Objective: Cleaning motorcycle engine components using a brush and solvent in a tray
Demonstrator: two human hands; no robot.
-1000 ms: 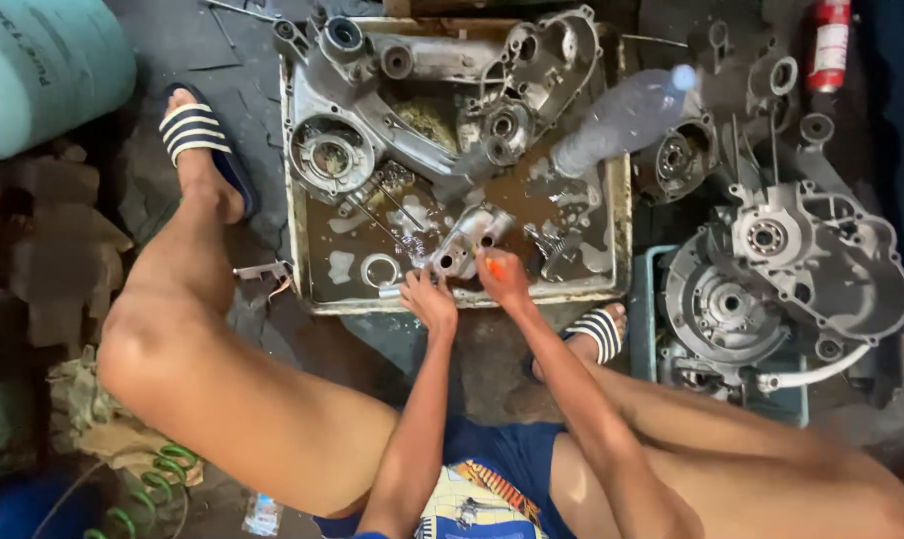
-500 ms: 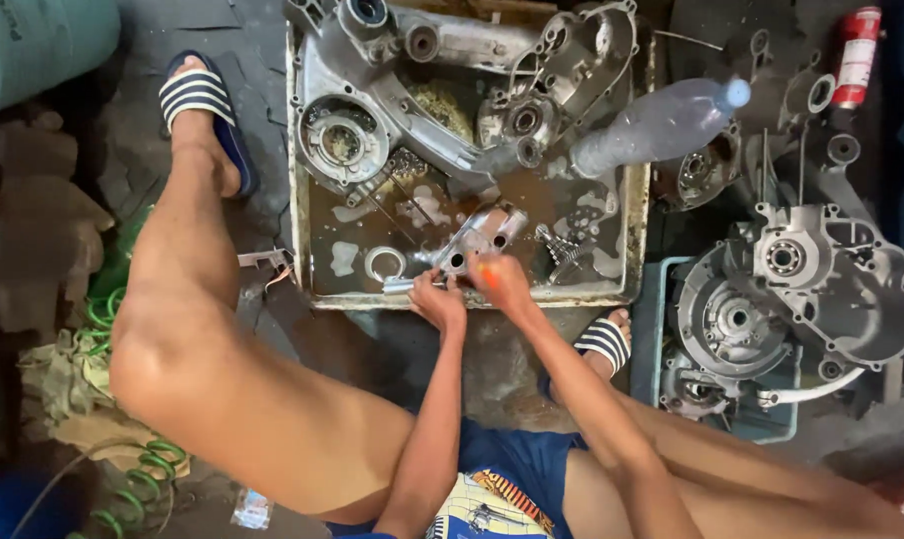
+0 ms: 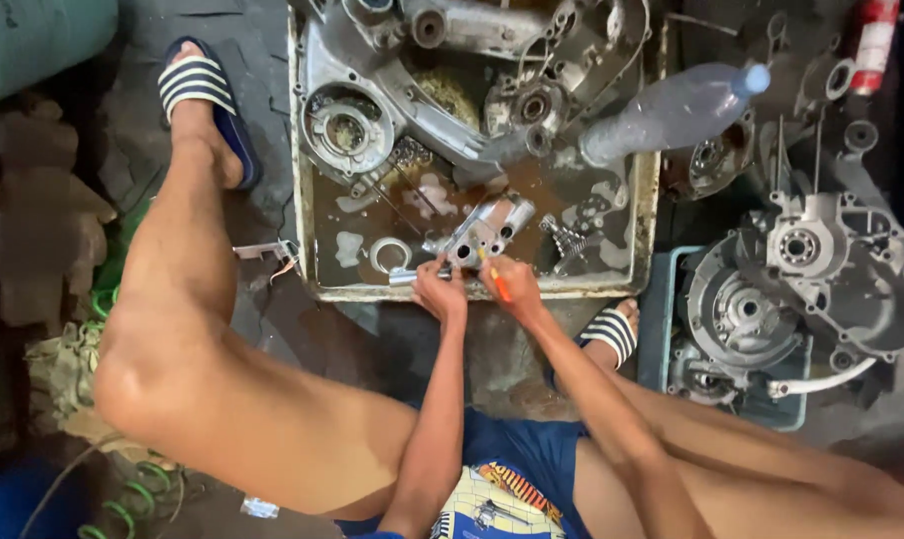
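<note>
A: What is held by the left hand (image 3: 440,296)?

B: A small silver metal part (image 3: 482,232) is gripped by it — shiny and blocky, with round holes; a short shiny tube sticks out at its near end. The fingers are curled shut around that end.

A: And the right hand (image 3: 512,282)?

B: It is closed on a thin orange tool (image 3: 496,282); the tip is set against the metal part.

A: Where is the part kept?

B: It is held just above the near edge of a flat metal tray (image 3: 477,292); brown, oily liquid is pooled inside. A flat metal ring (image 3: 389,256) is seen near the hands; big grey engine cases (image 3: 372,90) — dull and rough — are laid at the far end; a clear plastic bottle (image 3: 672,110) is rested on the rim.
</note>
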